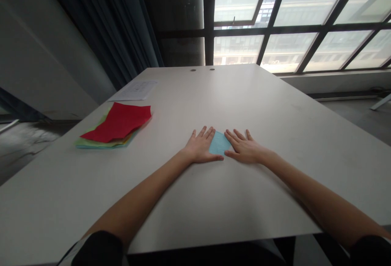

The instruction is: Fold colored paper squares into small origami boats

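Observation:
A small light-blue piece of cloth or paper (219, 143) lies flat on the white table (207, 99), between my two hands. My left hand (201, 147) rests palm down with fingers spread, covering its left edge. From the other side my right hand (244, 147) presses flat over its right edge, fingers also apart. Both thumbs point inward near the lower corner of the blue piece. How far it extends beneath my hands is hidden.
At the left of the table is a stack of coloured sheets with a red one (124, 121) on top, green, yellow and blue below. Behind it lies a printed white paper (136, 90). Two small round discs or holes are near the far edge. Curtain and windows stand beyond.

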A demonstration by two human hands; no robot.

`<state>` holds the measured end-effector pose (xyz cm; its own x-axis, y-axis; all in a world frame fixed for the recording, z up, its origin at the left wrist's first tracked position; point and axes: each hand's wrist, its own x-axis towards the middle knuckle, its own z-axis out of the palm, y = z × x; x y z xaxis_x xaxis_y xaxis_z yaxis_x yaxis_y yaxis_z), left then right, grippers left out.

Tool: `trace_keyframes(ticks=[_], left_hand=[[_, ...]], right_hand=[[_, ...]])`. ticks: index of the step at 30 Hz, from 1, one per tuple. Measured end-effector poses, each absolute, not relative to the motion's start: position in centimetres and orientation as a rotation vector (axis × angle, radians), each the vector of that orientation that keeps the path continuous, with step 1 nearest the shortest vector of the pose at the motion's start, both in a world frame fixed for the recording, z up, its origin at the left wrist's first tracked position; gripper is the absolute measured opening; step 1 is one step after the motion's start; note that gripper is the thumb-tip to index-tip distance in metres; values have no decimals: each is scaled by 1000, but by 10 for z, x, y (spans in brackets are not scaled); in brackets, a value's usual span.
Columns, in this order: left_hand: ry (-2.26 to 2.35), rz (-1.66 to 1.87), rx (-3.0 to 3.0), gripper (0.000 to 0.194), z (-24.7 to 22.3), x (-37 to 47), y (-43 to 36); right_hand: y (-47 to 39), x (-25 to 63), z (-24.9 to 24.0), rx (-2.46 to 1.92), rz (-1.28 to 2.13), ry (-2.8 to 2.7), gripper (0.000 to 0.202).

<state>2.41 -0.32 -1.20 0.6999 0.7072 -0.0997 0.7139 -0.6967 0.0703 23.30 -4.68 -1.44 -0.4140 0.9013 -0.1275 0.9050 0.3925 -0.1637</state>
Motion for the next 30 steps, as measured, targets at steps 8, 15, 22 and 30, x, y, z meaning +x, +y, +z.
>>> trace_keyframes(ticks=[8,15,22,30], left_hand=[[1337,-28,2768,100,-17,26,-3],[1383,158,2684,71,-17,20,-2],[1094,495,2810,37,-5,21,-15],[1223,165,2796,54,-15,35,-14]], right_hand=[[-40,230,-5,1680,-134,2887,50],[-41,232,5,1640,-102,2927,41],[-38,232,0,1804,9,2746,43],[-42,218,-14,1692,-21,2806,47]])
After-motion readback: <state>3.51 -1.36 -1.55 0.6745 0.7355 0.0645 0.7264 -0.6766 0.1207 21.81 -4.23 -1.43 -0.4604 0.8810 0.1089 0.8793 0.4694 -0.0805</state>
